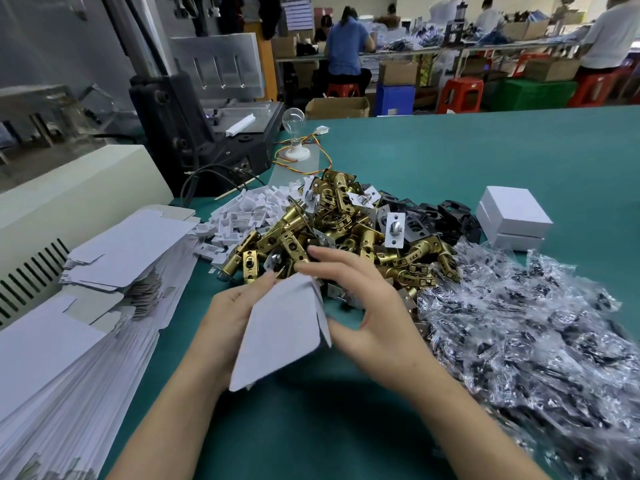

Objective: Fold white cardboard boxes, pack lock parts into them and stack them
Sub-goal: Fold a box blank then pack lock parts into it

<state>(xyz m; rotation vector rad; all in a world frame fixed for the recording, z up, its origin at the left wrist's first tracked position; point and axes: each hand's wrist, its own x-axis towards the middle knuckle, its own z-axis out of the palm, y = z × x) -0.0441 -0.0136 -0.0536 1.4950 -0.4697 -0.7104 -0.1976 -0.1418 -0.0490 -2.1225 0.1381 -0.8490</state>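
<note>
Half-folded white box [280,327] held near, left hand [227,317] gripping its left edge, right hand [370,306] spread at its right fold, brass lock parts [343,230] heaped just beyond, flat blanks [86,306] left, bagged parts [536,334] right, green tabletop [485,150] showing beneath and far right.

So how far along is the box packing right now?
Early. Done: two closed white boxes stacked at the right. In hand: the left hand grips a half-folded box blank, with the right hand at its top edge. Left: a tall stack of flat blanks, the pile of brass latches and the bagged parts.
</note>
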